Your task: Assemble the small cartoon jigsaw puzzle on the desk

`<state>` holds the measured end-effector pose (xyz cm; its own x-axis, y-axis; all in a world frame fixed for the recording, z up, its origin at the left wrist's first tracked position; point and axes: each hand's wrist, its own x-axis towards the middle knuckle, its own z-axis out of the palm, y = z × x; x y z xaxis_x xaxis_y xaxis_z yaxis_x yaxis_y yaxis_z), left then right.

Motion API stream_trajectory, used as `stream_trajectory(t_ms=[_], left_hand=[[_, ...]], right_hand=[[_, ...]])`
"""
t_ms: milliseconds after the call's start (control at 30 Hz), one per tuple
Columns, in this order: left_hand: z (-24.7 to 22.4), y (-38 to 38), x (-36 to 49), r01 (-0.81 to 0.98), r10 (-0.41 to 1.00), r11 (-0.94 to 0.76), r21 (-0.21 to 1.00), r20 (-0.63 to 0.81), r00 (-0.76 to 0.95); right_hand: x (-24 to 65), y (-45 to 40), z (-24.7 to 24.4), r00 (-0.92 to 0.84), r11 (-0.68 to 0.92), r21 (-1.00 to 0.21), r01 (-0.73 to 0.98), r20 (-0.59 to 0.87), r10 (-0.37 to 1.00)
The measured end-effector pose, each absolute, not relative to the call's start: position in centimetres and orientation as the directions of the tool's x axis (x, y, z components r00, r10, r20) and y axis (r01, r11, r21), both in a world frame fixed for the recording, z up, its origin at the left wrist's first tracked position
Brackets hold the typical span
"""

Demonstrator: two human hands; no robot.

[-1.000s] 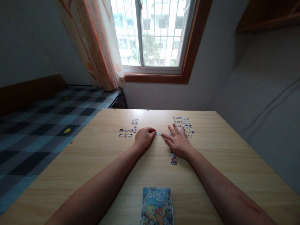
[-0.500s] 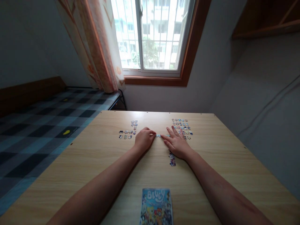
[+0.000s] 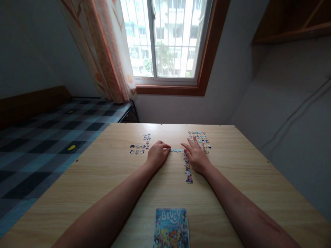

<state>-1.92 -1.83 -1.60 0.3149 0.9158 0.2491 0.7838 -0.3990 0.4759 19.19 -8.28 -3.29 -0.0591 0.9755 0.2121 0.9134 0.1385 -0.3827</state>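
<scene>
A narrow row of joined jigsaw pieces [image 3: 177, 150] lies across the middle of the table. At its left end my left hand [image 3: 158, 152] has thumb and fingers pinched together on a puzzle piece, which they mostly hide. My right hand [image 3: 196, 155] lies with spread fingers at the row's right end, its thumb near the corner. From that corner a column of joined pieces [image 3: 188, 172] runs toward me, partly covered by the right hand. Beyond the right hand lie loose puzzle pieces [image 3: 198, 133] in rows, some hidden under its fingers.
More loose pieces [image 3: 137, 152] lie left of my left hand. A Bluey picture box or card [image 3: 171, 227] rests near me between my forearms. The wooden table [image 3: 103, 193] stands beside a checked bed [image 3: 33, 162], with a window [image 3: 176, 41] behind.
My right hand has shifted slightly back and right, uncovering more of the row and the column's upper part. The left hand keeps its pinch at the row's left end.
</scene>
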Motion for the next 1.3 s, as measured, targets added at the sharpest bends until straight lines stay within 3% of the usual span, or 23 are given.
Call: stream_trajectory(t_ms=[333, 833, 1000, 1133, 1300], left_hand=[[-1.6, -1.8, -2.1, 0.762, 0.919, -0.394, 0.515, 0.245, 0.31], [-1.8, -2.2, -2.1, 0.758, 0.901, -0.43, 0.491, 0.285, 0.327], [-1.3, -2.4, -2.3, 0.744, 0.856, -0.486, 0.459, 0.422, 0.299], [-1.1, -3.0, -2.5, 0.687, 0.776, -0.607, 0.4, 0.485, 0.403], [-1.1, -3.9, -2.1, 0.609, 0.697, -0.716, 0.341, 0.389, 0.602]], right_hand=[[19.6, -8.1, -3.7, 0.138, 0.069, -0.508, 0.859, 0.359, 0.923], [19.6, -8.2, -4.4, 0.1, 0.163, -0.496, 0.853, 0.461, 0.881], [19.8, -8.3, -4.4, 0.098, 0.198, -0.503, 0.842, 0.502, 0.859], [19.7, -8.7, -3.8, 0.088, 0.269, -0.482, 0.834, 0.597, 0.798], [19.9, -8.9, -3.2, 0.035, 0.385, -0.413, 0.825, 0.718, 0.695]])
